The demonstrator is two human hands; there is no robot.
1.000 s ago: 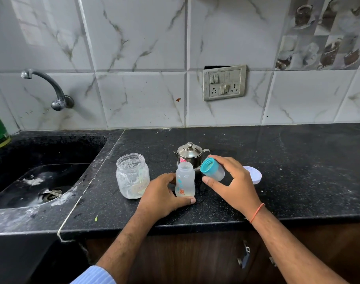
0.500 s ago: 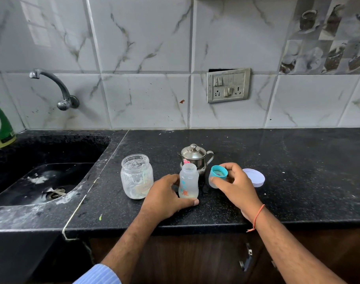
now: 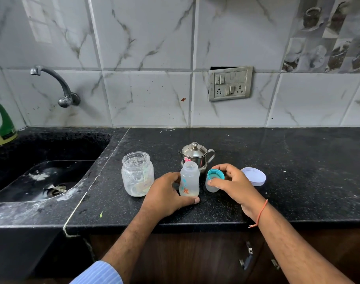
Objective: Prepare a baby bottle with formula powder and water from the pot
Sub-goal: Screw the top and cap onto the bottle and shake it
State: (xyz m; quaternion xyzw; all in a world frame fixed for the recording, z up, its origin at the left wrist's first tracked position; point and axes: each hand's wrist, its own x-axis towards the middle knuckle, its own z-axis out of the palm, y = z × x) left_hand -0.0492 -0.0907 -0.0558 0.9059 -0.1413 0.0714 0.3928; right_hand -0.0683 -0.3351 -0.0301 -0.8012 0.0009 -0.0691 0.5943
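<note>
Standing bottle point(image 3: 189, 179) in left hand point(image 3: 164, 194)

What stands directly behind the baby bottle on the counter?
A lidded steel pot stands right behind the baby bottle, which the left hand holds. The bottle covers the pot's lower front; its contents are hidden under the lid.

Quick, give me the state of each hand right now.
Left hand: holding the baby bottle upright on the counter.
Right hand: holding the bottle cap, teal ring upward.
</note>
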